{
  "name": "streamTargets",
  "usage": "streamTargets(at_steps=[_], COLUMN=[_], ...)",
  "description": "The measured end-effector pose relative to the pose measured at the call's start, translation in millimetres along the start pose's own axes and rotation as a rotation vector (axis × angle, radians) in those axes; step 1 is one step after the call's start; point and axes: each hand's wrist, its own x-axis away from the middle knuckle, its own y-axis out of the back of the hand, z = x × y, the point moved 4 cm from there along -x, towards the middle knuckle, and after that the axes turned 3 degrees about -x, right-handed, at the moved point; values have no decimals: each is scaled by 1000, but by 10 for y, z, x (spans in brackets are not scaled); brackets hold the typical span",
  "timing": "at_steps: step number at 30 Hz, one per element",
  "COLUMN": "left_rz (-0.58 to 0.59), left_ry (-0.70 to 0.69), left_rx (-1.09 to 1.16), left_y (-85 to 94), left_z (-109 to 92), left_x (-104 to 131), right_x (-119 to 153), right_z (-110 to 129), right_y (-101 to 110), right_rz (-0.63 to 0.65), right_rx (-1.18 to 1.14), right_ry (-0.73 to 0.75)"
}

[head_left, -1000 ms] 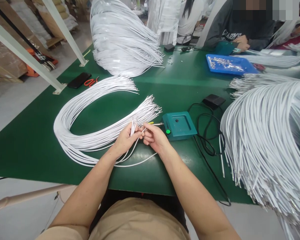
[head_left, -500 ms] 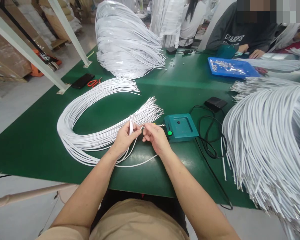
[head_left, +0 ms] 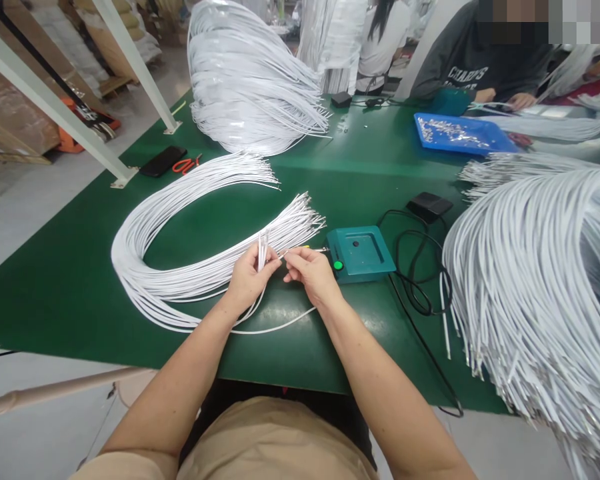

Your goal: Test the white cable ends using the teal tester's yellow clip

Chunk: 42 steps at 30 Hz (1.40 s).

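Observation:
My left hand (head_left: 251, 272) is closed around several white cables (head_left: 263, 248), whose ends stick up past the thumb. Its thumb and fingertips meet close to my right hand (head_left: 307, 269). The right hand pinches at a cable end between the two hands; the tip itself is too small to make out. Behind the left hand lies a curved bundle of white cables (head_left: 145, 240), metal tips fanned toward the right. A teal device (head_left: 361, 257) with a green button (head_left: 338, 265) sits just right of my right hand, a thin metal part pointing at the fingers.
A large coil of white cables (head_left: 250, 73) stands at the back, and another heap (head_left: 525, 253) hangs over the right edge. A blue tray (head_left: 463, 133) holds small parts. Black cord (head_left: 415, 267), phone (head_left: 163, 161) and orange-handled scissors (head_left: 185, 165) lie around. A co-worker sits across.
My fingertips have shifted slightly at the cable end, the right fingers pinching closer together. The view has moved a little. The co-worker's hands have shifted.

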Motion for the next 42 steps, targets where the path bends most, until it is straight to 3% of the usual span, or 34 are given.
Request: streamTargets(at_steps=[4,9,15,21,25,29,33,37,42], left_rz=[-18,42,73,205,259,305,260,188,124], left_ry=[-46,7,60,316,483,535,503,421,317], left_rx=[-150,-85,65,521,735,862,803,602,397], left_y=[-13,-27,-34,-147,-181,-175,-168,-183,-188], left_z=[4,19,31,74,105,122,128,145,193], left_x=[11,-12,-23,13,14,-10,-44,-81,-113], right_x=[1,25,22,35,101,164,151,39,-65], right_z=[2,37,99,109,129,98,221,482,559], right_y=[22,41,26,40,-14,-108,-115,16,93], right_rz=[55,140,71,12,-67,-99,-18,-65,154], right_rx=[3,11,269,618,1019,1444,1637,1758,1875], right_ry=[-103,-201,82,301,563,738,795,740,585])
